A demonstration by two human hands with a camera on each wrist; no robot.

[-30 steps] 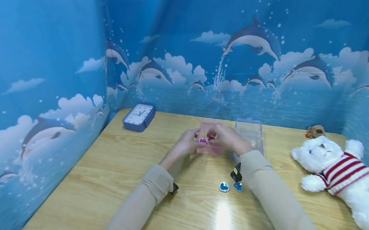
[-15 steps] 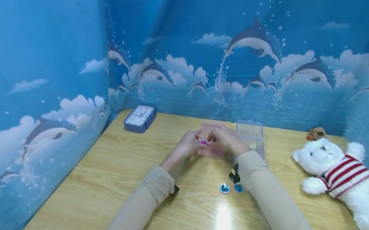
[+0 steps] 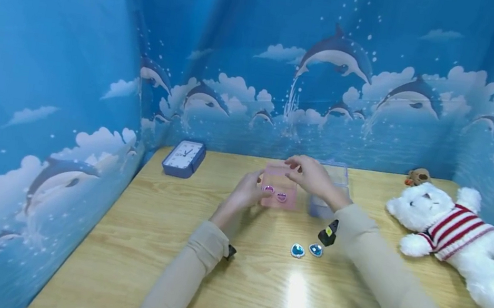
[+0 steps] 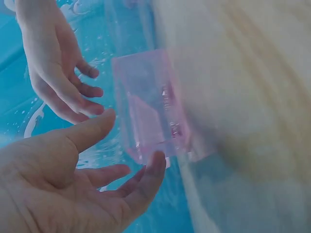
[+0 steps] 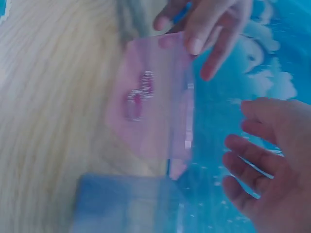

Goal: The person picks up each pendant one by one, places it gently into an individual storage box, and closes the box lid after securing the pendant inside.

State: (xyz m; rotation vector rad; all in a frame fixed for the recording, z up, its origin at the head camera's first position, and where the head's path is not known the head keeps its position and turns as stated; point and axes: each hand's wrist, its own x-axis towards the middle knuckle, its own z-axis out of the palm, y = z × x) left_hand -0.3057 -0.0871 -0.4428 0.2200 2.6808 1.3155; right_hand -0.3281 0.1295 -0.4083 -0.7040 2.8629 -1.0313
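Note:
A see-through pink box [image 3: 280, 177] stands on the table with two pink heart-like gems [image 3: 281, 197] inside. My left hand [image 3: 247, 191] is at the box's left end, fingertips right at its edge, fingers relaxed and not wrapped round it. My right hand [image 3: 312, 177] hovers by the box's far right side, with loosely bent fingers and nothing between them. In the right wrist view a gap shows between the right hand [image 5: 272, 160] and the pink box [image 5: 155, 141]. The left wrist view has the pink box [image 4: 146, 116] just beyond the left fingertips.
Right of the pink box is a clear purple-blue box [image 3: 321, 210], partly behind the right arm. Two blue gems [image 3: 297, 250] lie nearer the front. A blue clock [image 3: 184, 158] stands back left, a white teddy bear [image 3: 465, 234] lies right, and a small brown toy [image 3: 418, 177] sits behind it.
The right hand has come out of the pink box, moving up and back with its fingers spread apart. A second pink gem now shows inside. The left hand stays at the box's left end.

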